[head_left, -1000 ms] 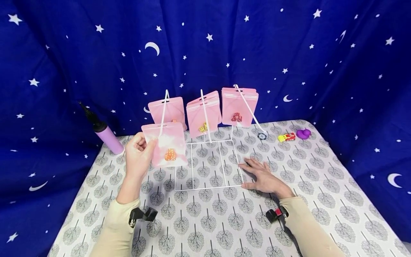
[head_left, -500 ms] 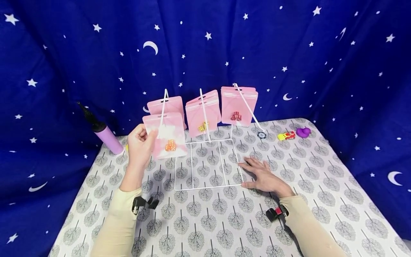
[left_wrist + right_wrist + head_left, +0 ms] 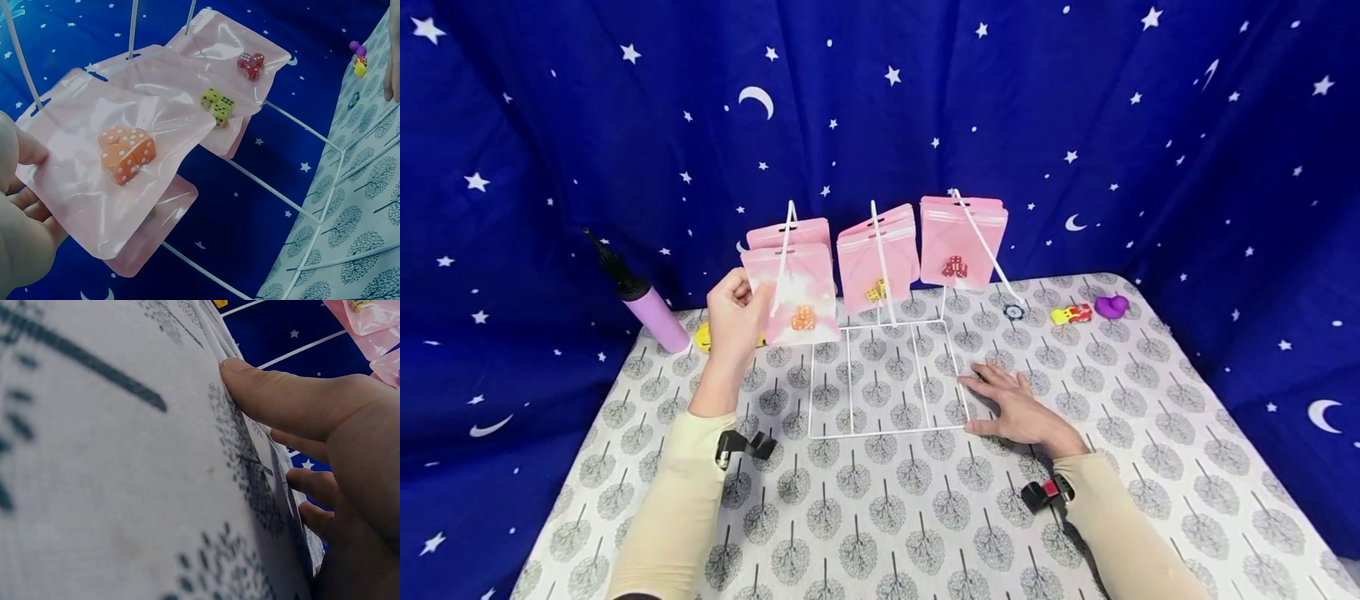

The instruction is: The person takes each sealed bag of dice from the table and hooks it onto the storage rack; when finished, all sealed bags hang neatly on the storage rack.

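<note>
My left hand (image 3: 733, 321) pinches the left edge of a pink zip bag (image 3: 816, 275) with orange dice (image 3: 803, 317) inside. In the left wrist view the left hook of the white wire rack (image 3: 887, 432) passes through this bag's hang slot; another pink bag (image 3: 172, 212) hangs behind it. Pink bags with yellow dice (image 3: 219, 107) hang on the middle hook, ones with red dice (image 3: 251, 65) on the right hook. My right hand (image 3: 1018, 414) rests on the tablecloth with fingers spread, at the right side of the rack's base.
A purple hand pump (image 3: 658, 321) stands tilted at the back left. Beside it a yellow object (image 3: 703, 337) is partly hidden by my left hand. At the back right lie a round chip-like piece (image 3: 1013, 312), a yellow-and-red toy car (image 3: 1071, 314) and a purple rubber duck (image 3: 1111, 307).
My left hand has raised the orange-dice bag and moved it back along the left hook, nearer the bag behind. More of the yellow object shows. My right hand stays put.
</note>
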The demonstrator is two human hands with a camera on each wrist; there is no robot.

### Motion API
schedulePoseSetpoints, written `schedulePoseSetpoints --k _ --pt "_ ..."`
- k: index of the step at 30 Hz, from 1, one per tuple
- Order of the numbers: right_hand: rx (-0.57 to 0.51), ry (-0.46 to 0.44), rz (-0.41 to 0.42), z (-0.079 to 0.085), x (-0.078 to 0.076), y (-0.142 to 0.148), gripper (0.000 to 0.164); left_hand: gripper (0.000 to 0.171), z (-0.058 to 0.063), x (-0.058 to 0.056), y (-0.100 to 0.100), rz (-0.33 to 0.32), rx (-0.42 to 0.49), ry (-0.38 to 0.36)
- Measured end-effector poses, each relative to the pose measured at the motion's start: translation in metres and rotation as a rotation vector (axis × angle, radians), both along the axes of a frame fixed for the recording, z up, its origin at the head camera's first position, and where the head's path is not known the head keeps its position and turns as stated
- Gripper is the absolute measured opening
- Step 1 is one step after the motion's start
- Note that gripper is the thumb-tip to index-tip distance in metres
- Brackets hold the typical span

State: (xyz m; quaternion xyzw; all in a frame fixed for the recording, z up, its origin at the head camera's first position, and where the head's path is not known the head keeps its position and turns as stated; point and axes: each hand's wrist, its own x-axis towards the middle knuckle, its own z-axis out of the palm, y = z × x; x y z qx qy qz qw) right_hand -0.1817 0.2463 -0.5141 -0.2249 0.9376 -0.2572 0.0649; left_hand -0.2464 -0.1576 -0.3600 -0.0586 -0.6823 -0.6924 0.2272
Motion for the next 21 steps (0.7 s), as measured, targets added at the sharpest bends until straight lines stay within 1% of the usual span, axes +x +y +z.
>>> schedulePoseSetpoints --k 3,11,15,17,20,21 --pt "0.001 0.003 -0.001 0.000 -0.001 0.001 0.081 0.020 0.000 -0.005 0.000 0.019 -0.019 0.012" --pt "0.001 0.006 0.001 -0.001 -0.001 0.001 0.081 0.018 -0.001 -0.015 -0.002 0.019 -0.026 0.014" --pt "-0.002 0.002 0.002 -0.001 0.000 0.001 0.081 0.019 0.000 -0.018 -0.002 0.010 -0.026 0.016" --pt "-0.002 0.003 0.000 -0.001 0.000 0.001 0.081 0.015 0.001 -0.019 -0.002 0.007 -0.030 0.010" --pt "-0.002 0.010 0.001 -0.001 0.000 0.001 0.081 0.001 0.001 -0.022 -0.002 0.008 -0.049 0.008" --pt "-0.001 0.013 0.001 -0.002 0.000 0.002 0.081 0.006 0.001 -0.022 -0.002 0.007 -0.055 0.005"
